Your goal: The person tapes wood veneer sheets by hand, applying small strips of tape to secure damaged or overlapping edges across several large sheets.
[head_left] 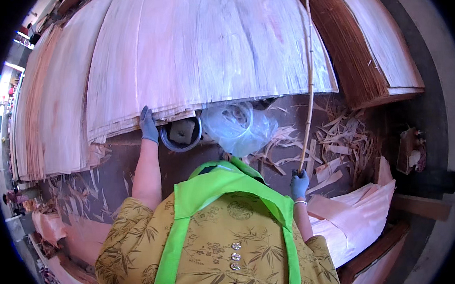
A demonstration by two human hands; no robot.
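Note:
A long, thin bamboo stick (309, 76) rises from my right hand (299, 183) across the stack on the far side. My right hand wears a grey-blue glove, its fingers wrapped round the stick's lower end. In a matching glove, my left hand (148, 124) grips the near edge of a broad pale wood veneer sheet (197, 46), which tops a layered stack; the thumb is partly hidden. Just right of that hand stands a round tub (182, 135) with a dark grey block inside. Beside the tub sits a clear plastic bag (239, 128), bunched up.
Another thick veneer stack (356, 37) stands at the far right, and more sheets (55, 99) fan out at the left. Torn veneer strips (340, 141) litter the floor on the right. Crumpled pale sheets (355, 220) lie beside my right arm. A small wooden box-like object (409, 150) is further right.

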